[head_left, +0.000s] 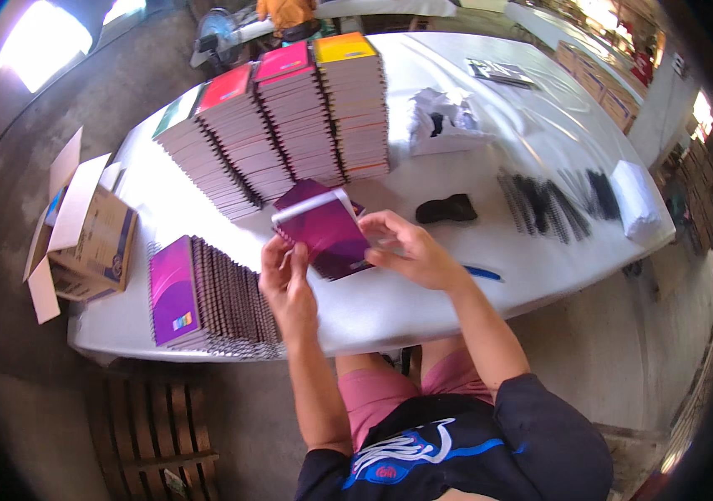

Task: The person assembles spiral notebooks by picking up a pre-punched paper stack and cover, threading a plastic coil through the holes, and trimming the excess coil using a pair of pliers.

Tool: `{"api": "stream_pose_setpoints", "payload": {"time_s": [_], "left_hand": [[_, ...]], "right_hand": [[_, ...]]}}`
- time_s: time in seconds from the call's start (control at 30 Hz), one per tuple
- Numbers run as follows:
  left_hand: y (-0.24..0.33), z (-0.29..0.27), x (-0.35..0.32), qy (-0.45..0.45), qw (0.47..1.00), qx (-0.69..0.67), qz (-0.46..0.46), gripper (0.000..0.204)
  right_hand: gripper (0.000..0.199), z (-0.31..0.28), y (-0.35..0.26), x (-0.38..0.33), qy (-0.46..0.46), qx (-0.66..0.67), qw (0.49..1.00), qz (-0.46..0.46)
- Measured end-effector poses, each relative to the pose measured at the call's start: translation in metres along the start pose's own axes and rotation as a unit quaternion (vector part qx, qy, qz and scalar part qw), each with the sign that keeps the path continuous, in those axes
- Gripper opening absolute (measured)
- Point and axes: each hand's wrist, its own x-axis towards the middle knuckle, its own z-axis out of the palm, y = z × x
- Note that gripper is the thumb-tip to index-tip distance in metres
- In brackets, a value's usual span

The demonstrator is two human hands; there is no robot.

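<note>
Above the near middle of the table, both hands are around a purple notebook [323, 234], which is tilted and shows a pale strip along its top edge. At its lower left side, my left hand [288, 284] is closed with the thumb and fingertips pinching the edge. On the opposite side my right hand [411, 250] bends its fingers and thumb around the right edge. Another purple cover [302, 192] shows partly behind the held one. To the left, a row of purple spiral notebooks [174, 292] stands leaning together, wire bindings showing.
Tall stacks of spiral notebooks [352, 108] stand behind my hands. An open cardboard box [93, 234] sits at the left. Rightward lie a black object [446, 209], a blue pen-like tool [483, 273], black binding coils [540, 204] and a white box with crumpled paper [444, 134].
</note>
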Motion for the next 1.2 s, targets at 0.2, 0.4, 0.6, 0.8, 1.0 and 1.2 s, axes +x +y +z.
{"api": "stream_pose_setpoints", "payload": {"time_s": [0.2,0.4,0.6,0.8,1.0,1.2], "left_hand": [[0.035,0.009,-0.039,-0.259,0.798,0.513,0.179,0.027],[-0.015,-0.003,-0.076,-0.260,0.775,0.552,0.169,0.047],[-0.056,0.006,-0.085,-0.117,0.794,0.548,0.234,0.049],[-0.056,0.015,-0.083,-0.070,0.793,0.556,0.239,0.040],[-0.054,0.014,-0.083,-0.091,0.806,0.533,0.241,0.034],[-0.052,0.011,-0.082,-0.118,0.797,0.554,0.211,0.037]], "right_hand": [[0.056,-0.186,0.100,-0.043,0.313,-0.555,0.736,0.231],[0.032,-0.191,0.123,-0.050,0.246,-0.652,0.706,0.123],[0.041,-0.116,0.062,-0.042,0.114,-0.313,0.935,0.124],[0.029,-0.031,0.017,-0.063,-0.115,-0.163,0.978,0.063],[0.016,-0.025,0.019,-0.061,-0.066,-0.237,0.969,-0.020],[0.021,-0.029,0.021,-0.065,-0.144,-0.050,0.974,0.169]]}}
